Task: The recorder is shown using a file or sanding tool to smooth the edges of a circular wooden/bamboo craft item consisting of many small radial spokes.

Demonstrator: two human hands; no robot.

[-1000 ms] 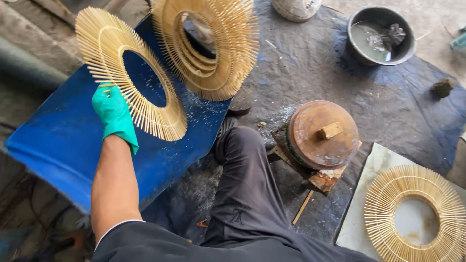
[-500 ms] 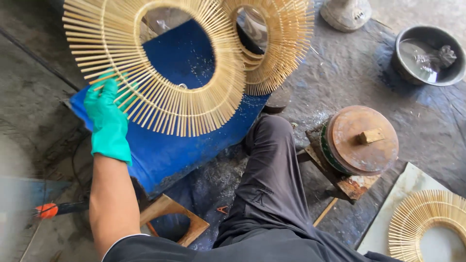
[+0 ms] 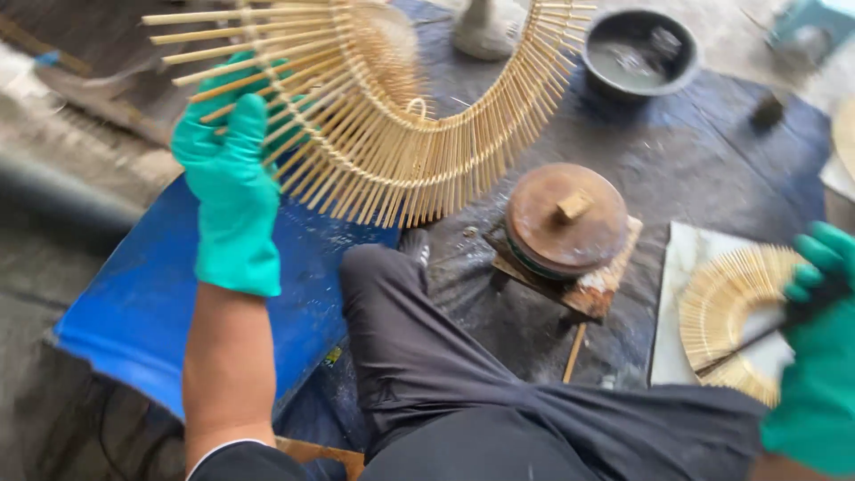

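Observation:
My left hand (image 3: 230,191), in a green glove, grips the rim of a sunburst ring of bamboo sticks (image 3: 401,169) and holds it up close in front of me, above the blue sheet. A second ring seems to lie right behind it. At the right edge my gloved right hand (image 3: 815,356) is closed on a thin dark tool (image 3: 744,343). The tool reaches over another bamboo sunburst ring (image 3: 721,307), which lies flat on a white board (image 3: 681,267).
A round rusty lid with a wooden knob (image 3: 565,218) sits on a wooden block ahead of my knee. A dark bowl of grey liquid (image 3: 637,49) stands at the back. A blue sheet (image 3: 142,303) lies at the left, and my black-trousered leg (image 3: 410,356) stretches between.
The raised ring has come closer and higher. The view has swung to the right. My right hand has come into view at the right, over the ring on the white board.

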